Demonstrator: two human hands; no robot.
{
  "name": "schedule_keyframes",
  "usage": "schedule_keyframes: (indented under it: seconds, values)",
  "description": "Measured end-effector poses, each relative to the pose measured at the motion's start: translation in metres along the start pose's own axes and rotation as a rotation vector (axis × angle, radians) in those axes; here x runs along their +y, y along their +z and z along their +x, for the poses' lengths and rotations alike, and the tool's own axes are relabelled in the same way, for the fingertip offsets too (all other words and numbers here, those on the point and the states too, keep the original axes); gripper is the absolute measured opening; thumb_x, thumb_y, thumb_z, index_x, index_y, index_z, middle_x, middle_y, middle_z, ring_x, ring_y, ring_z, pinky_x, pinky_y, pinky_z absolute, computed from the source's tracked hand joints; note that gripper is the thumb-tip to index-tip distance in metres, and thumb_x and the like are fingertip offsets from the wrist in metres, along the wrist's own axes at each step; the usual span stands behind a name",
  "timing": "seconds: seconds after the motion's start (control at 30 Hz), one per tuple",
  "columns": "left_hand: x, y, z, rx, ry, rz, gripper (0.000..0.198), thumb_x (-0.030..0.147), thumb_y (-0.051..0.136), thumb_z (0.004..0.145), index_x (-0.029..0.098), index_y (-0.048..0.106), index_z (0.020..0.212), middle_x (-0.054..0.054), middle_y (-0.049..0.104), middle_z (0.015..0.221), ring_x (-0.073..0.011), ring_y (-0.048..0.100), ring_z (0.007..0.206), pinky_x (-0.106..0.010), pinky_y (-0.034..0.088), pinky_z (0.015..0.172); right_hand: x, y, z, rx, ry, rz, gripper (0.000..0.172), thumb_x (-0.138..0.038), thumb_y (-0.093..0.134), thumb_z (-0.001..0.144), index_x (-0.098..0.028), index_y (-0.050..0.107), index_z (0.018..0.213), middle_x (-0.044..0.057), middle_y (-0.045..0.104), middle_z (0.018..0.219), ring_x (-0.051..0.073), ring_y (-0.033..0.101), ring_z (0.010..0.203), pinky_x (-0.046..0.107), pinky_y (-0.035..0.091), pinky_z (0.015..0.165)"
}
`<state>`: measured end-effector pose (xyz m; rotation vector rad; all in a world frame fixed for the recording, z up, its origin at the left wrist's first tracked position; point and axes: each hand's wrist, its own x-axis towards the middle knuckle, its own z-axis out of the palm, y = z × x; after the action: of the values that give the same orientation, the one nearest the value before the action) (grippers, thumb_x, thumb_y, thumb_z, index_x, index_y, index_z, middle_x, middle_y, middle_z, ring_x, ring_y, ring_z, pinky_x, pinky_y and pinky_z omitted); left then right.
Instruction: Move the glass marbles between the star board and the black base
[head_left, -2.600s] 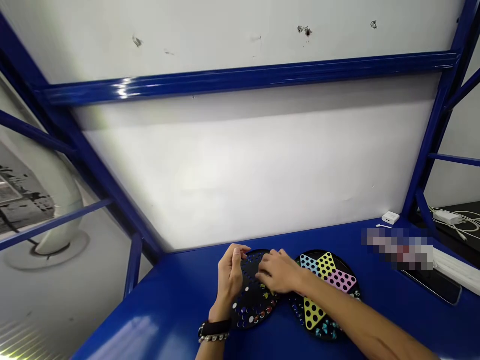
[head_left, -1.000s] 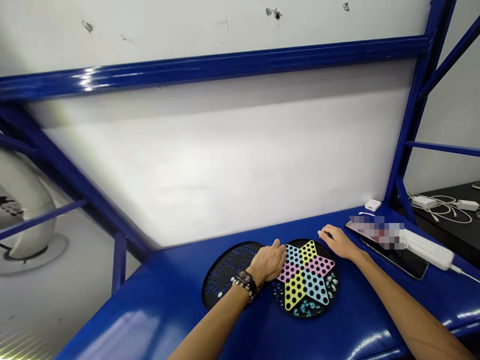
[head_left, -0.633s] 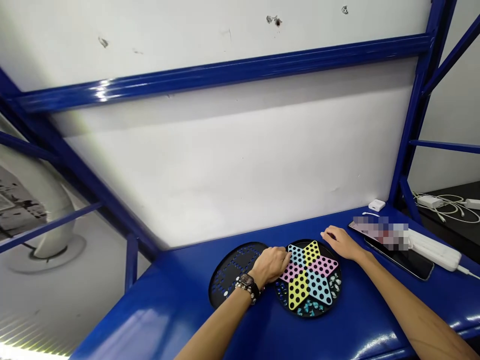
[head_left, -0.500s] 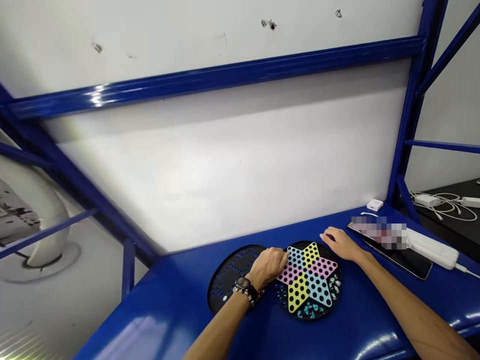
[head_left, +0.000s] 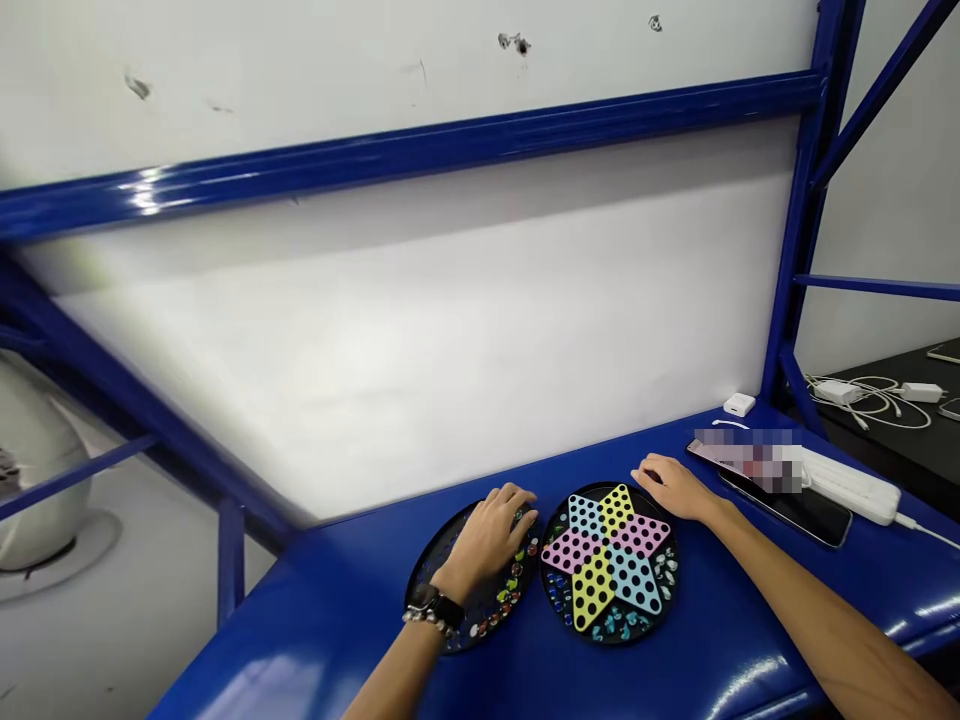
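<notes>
My left hand [head_left: 491, 530] is over the left round black tray [head_left: 420, 600], palm down. Its thumb and fingers are apart, and I see nothing held in it. Colourful glass marbles [head_left: 510, 590] lie along that tray's right side, partly under my hand. Beside it sits a round Chinese checkers board [head_left: 606, 560] with a pink, yellow and light blue star full of black holes. Blue, teal and clear white marbles [head_left: 665, 577] fill pockets around the star. My right hand [head_left: 675, 487] rests at the board's upper right edge, fingers curled; what they hold, if anything, is hidden.
The blue table [head_left: 315, 610] backs onto a white panel [head_left: 450, 330] framed by blue metal bars [head_left: 412, 150]. At right lie two phones [head_left: 795, 510], a white power strip [head_left: 847, 485] and a small white charger [head_left: 739, 404]. Cables [head_left: 877, 400] lie on a dark surface beyond.
My left hand has moved left from the star board's edge to above the left tray, and its fingers have spread. My right hand stays in place. The view has shifted slightly.
</notes>
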<state>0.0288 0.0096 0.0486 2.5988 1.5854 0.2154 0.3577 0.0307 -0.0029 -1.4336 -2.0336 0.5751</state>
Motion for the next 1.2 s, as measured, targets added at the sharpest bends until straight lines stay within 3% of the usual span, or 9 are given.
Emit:
schedule_keyframes:
  seconds: [0.13, 0.23, 0.63, 0.93, 1.2]
  values:
    - [0.035, 0.007, 0.006, -0.145, 0.127, 0.102, 0.031, 0.028, 0.035, 0.1, 0.022, 0.062, 0.114, -0.008, 0.063, 0.112, -0.0208, 0.065, 0.089, -0.032, 0.05, 0.078, 0.002, 0.001, 0.0, 0.01, 0.005, -0.019, 0.044, -0.051, 0.036, 0.098, -0.022, 0.042, 0.066, 0.0, 0.054, 0.075, 0.016, 0.053, 0.069, 0.03, 0.04, 0.068]
    - [0.045, 0.016, 0.007, -0.19, 0.144, 0.257, 0.028, 0.014, 0.034, 0.096, 0.018, 0.06, 0.104, -0.01, 0.064, 0.105, -0.022, 0.065, 0.085, -0.033, 0.05, 0.072, 0.002, 0.001, -0.001, 0.0, -0.007, -0.019, 0.044, -0.05, 0.036, 0.099, -0.022, 0.042, 0.066, 0.001, 0.055, 0.075, 0.016, 0.053, 0.07, 0.03, 0.04, 0.068]
    - [0.035, 0.027, 0.007, -0.199, 0.188, 0.294, 0.024, 0.022, 0.031, 0.099, 0.021, 0.052, 0.089, -0.004, 0.067, 0.081, -0.0183, 0.063, 0.064, -0.03, 0.043, 0.061, -0.002, -0.001, -0.002, -0.019, -0.007, -0.026, 0.042, -0.049, 0.037, 0.098, -0.022, 0.04, 0.065, 0.001, 0.055, 0.074, 0.016, 0.052, 0.067, 0.03, 0.038, 0.066]
    - [0.028, 0.029, 0.013, -0.193, 0.266, 0.305, 0.027, 0.025, 0.032, 0.098, 0.02, 0.056, 0.086, -0.005, 0.067, 0.078, -0.0163, 0.059, 0.06, -0.029, 0.044, 0.063, -0.005, -0.002, -0.004, -0.012, 0.0, -0.021, 0.043, -0.048, 0.038, 0.097, -0.022, 0.04, 0.064, 0.001, 0.056, 0.073, 0.016, 0.051, 0.066, 0.029, 0.037, 0.064]
    - [0.027, 0.031, 0.018, -0.153, 0.232, 0.228, 0.041, 0.034, 0.025, 0.102, 0.02, 0.055, 0.078, -0.003, 0.063, 0.069, -0.0152, 0.054, 0.056, -0.028, 0.04, 0.061, -0.002, 0.0, -0.003, -0.021, -0.002, -0.036, 0.044, -0.049, 0.037, 0.097, -0.021, 0.04, 0.063, 0.001, 0.056, 0.072, 0.016, 0.051, 0.065, 0.029, 0.037, 0.064]
